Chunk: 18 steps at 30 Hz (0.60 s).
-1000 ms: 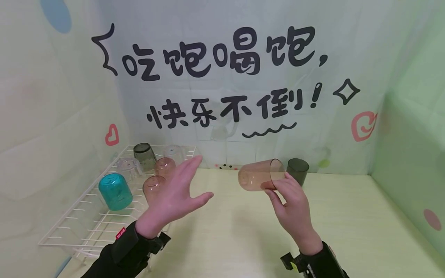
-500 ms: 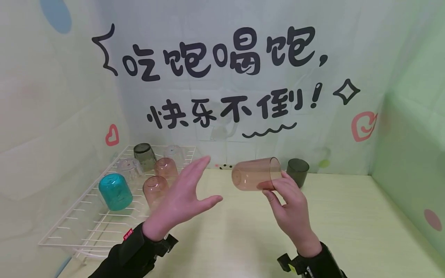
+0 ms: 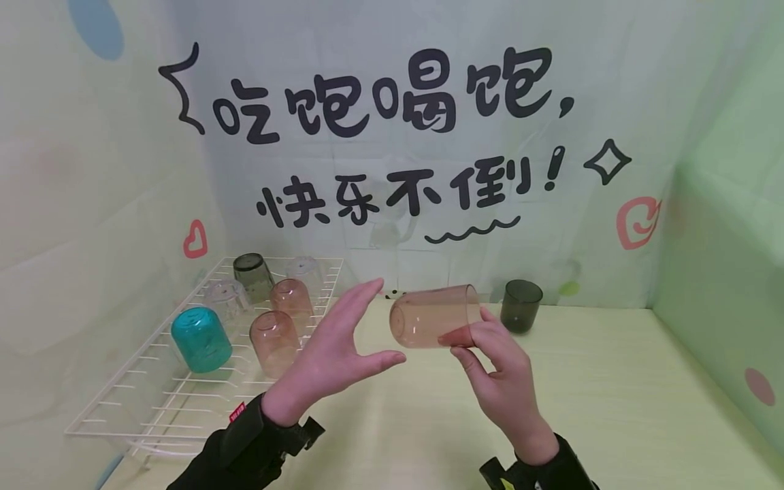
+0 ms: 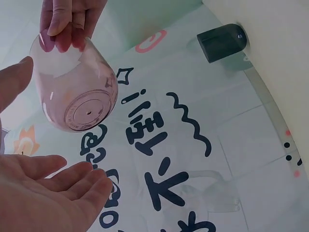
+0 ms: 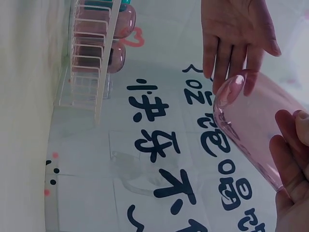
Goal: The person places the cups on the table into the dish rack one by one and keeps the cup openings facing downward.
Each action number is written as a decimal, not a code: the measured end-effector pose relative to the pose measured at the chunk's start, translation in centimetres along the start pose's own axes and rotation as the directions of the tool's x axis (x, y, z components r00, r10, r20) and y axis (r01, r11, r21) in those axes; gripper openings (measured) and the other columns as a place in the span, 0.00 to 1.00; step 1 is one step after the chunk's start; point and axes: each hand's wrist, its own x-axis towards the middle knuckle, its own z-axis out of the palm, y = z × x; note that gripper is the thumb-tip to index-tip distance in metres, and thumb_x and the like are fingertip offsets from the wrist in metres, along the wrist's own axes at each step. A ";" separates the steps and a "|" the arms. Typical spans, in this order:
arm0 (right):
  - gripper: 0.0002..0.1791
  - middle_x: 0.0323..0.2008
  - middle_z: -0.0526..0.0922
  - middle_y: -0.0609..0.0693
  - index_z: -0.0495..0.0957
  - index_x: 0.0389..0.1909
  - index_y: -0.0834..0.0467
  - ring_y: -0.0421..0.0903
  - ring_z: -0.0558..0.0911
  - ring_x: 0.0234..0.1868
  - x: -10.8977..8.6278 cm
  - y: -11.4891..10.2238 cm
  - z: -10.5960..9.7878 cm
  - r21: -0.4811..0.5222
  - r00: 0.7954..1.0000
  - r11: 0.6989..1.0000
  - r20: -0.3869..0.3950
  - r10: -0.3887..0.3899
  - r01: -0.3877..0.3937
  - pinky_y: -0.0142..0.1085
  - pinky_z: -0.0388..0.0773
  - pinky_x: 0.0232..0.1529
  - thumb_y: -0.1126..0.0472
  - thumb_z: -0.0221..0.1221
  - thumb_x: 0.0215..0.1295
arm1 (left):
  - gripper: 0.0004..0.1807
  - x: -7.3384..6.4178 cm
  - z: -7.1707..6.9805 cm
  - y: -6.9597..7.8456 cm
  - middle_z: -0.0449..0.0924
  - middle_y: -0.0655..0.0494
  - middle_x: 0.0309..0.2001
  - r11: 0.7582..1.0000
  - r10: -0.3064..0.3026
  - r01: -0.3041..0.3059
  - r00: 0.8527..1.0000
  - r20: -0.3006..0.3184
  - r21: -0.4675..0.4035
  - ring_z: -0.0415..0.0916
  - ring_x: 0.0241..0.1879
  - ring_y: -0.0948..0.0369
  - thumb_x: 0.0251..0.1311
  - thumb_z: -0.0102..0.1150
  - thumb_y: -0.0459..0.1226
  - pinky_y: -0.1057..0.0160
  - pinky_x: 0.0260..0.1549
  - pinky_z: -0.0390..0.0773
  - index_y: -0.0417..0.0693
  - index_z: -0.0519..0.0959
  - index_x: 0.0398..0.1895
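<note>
In the head view my right hand (image 3: 499, 378) pinches the rim of a clear pink cup (image 3: 429, 316), fingers inside its mouth and thumb outside. The cup lies sideways in the air, its base toward my left hand (image 3: 327, 357). That left hand is held apart from the cup, thumb and fingers spread with nothing in them. The left wrist view shows the cup's round base (image 4: 88, 111) facing the left hand's open fingers (image 4: 91, 181). Seen from the right wrist, the left palm (image 5: 234, 34) is behind the cup's base end.
A white wire rack (image 3: 110, 435) on the left bears upside-down cups: a teal cup (image 3: 202, 340), a dark grey cup (image 3: 253, 275), pink cups, one of them the near pink cup (image 3: 272, 344), and clear ones. A dark grey cup (image 3: 520, 306) stands on the table (image 3: 625, 408) near the back wall.
My right hand has carried the pink cup leftward and slightly nearer. My left hand has shifted right, so the gap between it and the cup's base has shrunk.
</note>
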 end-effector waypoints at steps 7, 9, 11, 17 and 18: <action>0.17 0.31 0.80 0.49 0.77 0.33 0.59 0.43 0.77 0.35 0.0 -0.4 0.1 0.042 1.000 0.999 -0.005 -0.002 0.003 0.54 0.59 0.57 0.79 0.59 0.42 | 0.50 0.2 0.4 0.4 0.56 0.63 0.64 0.998 0.012 -0.011 1.000 0.007 -0.057 0.54 0.62 0.64 0.39 0.63 0.61 0.58 0.57 0.60 0.63 0.52 0.67; 0.16 0.31 0.80 0.49 0.78 0.34 0.59 0.43 0.77 0.35 0.0 -0.5 0.1 0.055 1.000 0.998 -0.006 0.002 -0.002 0.54 0.58 0.57 0.78 0.59 0.43 | 0.49 0.3 0.5 0.5 0.57 0.64 0.63 0.997 0.023 -0.023 1.000 0.004 -0.073 0.55 0.62 0.65 0.39 0.63 0.61 0.58 0.57 0.60 0.63 0.53 0.66; 0.16 0.31 0.79 0.49 0.78 0.34 0.59 0.44 0.76 0.36 -0.1 -0.5 0.2 0.071 1.000 0.997 -0.008 0.001 -0.001 0.53 0.58 0.57 0.78 0.59 0.44 | 0.49 0.3 0.6 0.6 0.59 0.64 0.62 0.995 0.029 -0.028 1.000 0.001 -0.096 0.56 0.61 0.65 0.39 0.64 0.60 0.59 0.56 0.61 0.61 0.54 0.66; 0.18 0.32 0.79 0.50 0.77 0.34 0.60 0.45 0.76 0.37 -0.3 -0.6 0.3 0.114 1.000 0.993 -0.013 0.011 -0.010 0.52 0.58 0.58 0.81 0.58 0.42 | 0.48 0.3 0.9 1.0 0.62 0.62 0.60 0.983 0.006 -0.004 1.000 0.010 -0.182 0.62 0.56 0.65 0.38 0.69 0.52 0.62 0.54 0.64 0.53 0.58 0.65; 0.19 0.32 0.79 0.51 0.77 0.34 0.60 0.45 0.76 0.37 -0.3 -0.6 0.3 0.120 1.000 0.993 -0.013 0.015 -0.013 0.52 0.58 0.58 0.81 0.57 0.41 | 0.48 0.3 0.9 1.1 0.63 0.61 0.60 0.982 -0.001 0.004 1.000 0.014 -0.191 0.62 0.56 0.65 0.37 0.70 0.50 0.62 0.54 0.64 0.52 0.58 0.65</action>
